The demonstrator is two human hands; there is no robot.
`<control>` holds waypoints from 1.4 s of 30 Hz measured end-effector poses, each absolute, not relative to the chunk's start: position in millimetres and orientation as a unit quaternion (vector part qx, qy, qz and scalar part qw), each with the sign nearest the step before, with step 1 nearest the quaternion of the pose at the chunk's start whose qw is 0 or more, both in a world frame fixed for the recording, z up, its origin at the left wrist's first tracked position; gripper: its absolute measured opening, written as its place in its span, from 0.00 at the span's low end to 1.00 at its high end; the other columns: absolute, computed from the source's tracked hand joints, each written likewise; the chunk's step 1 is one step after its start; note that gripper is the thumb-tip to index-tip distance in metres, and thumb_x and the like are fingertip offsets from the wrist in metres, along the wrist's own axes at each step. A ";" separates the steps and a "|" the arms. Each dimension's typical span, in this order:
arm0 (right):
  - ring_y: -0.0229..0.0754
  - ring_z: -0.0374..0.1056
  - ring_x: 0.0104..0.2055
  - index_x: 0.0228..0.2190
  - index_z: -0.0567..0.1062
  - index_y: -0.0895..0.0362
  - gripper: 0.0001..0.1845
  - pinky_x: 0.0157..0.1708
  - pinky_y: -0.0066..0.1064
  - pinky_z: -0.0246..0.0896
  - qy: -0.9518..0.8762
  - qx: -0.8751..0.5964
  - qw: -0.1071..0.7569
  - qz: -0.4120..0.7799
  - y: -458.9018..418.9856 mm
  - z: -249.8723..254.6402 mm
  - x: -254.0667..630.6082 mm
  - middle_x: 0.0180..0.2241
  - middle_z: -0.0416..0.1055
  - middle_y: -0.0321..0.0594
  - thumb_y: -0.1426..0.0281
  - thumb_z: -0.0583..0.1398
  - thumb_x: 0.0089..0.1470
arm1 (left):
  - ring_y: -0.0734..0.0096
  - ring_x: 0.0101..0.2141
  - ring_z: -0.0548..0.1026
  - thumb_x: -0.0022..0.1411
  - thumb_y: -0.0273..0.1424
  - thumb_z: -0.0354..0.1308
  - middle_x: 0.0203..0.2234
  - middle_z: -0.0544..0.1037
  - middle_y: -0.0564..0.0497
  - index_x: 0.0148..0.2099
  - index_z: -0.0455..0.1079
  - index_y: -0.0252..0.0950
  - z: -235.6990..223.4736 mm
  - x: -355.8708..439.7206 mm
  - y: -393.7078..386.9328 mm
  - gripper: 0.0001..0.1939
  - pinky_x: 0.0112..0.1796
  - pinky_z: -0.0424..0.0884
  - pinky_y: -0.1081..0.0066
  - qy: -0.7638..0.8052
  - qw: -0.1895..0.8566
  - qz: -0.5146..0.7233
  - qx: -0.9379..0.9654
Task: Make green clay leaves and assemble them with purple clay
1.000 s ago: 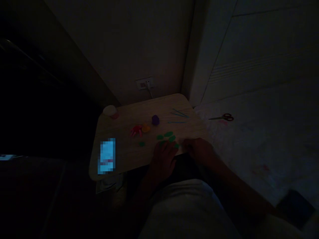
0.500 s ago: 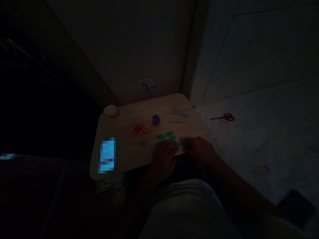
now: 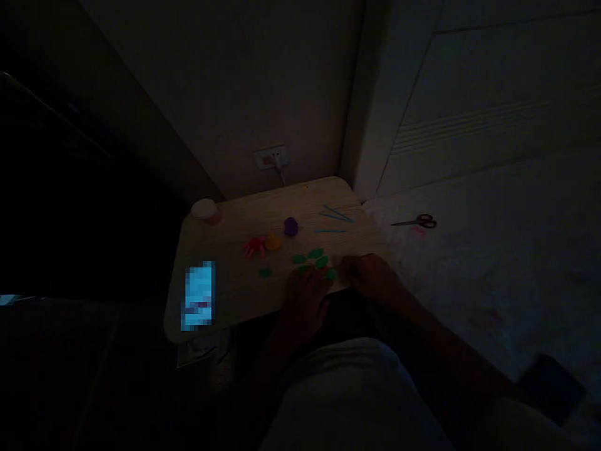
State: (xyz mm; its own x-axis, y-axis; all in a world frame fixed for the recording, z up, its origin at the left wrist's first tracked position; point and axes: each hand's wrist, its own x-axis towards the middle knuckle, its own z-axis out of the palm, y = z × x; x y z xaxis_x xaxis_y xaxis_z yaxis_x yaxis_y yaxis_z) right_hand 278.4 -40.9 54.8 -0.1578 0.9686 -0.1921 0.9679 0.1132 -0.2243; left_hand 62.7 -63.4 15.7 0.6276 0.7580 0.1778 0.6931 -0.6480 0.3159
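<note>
The scene is very dark. Several flat, leaf-shaped green clay pieces [image 3: 315,254] lie near the front edge of a small wooden table [image 3: 244,294]. My left hand [image 3: 307,293] rests over the nearest ones, fingers stretched out, its fingertips beside a green piece [image 3: 330,274]. Right of that piece, my right hand [image 3: 369,275] is closed with curled fingers; what it pinches, if anything, is too dark to make out. A single green piece [image 3: 265,272] lies apart to the left. Behind are a red-and-pink clay figure [image 3: 255,245], an orange lump [image 3: 273,242] and a purple lump [image 3: 291,227].
Thin blue sticks [image 3: 330,231] lie at the table's right rear. A white-lidded tub [image 3: 205,210] stands in the back left corner, with a lit phone [image 3: 199,295] at front left. Scissors [image 3: 425,221] lie on a pale covering to the right. A wall socket [image 3: 272,157] holds a plug.
My right hand has shifted slightly against the green piece beside it. My left hand stays over the green pieces. The whole view has moved a little.
</note>
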 end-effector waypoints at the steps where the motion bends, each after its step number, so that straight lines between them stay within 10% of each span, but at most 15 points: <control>1: 0.49 0.79 0.43 0.45 0.82 0.52 0.17 0.39 0.32 0.61 -0.744 -0.651 -0.003 0.148 -40.9 55.5 278.0 0.41 0.83 0.47 0.67 0.54 0.67 | 0.50 0.67 0.61 0.66 0.28 0.58 0.68 0.67 0.47 0.64 0.69 0.43 15.8 62.6 -63.3 0.24 0.67 0.53 0.41 0.405 0.109 0.149 0.896; 42: 0.49 0.78 0.44 0.43 0.83 0.49 0.18 0.38 0.31 0.60 -0.779 -0.614 -0.003 0.129 -25.5 56.8 273.4 0.42 0.84 0.44 0.63 0.53 0.68 | 0.50 0.64 0.64 0.66 0.27 0.58 0.63 0.72 0.45 0.67 0.66 0.41 14.7 67.6 -68.7 0.27 0.68 0.53 0.41 0.384 0.116 0.147 0.904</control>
State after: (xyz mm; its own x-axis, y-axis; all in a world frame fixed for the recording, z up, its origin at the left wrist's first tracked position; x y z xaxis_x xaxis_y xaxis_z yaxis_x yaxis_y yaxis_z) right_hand 273.4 -25.5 56.8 -0.2455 0.9555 -0.1633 0.9571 0.2122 -0.1975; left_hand 67.6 -68.7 14.7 0.6624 0.7282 0.1761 0.6598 -0.6784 0.3233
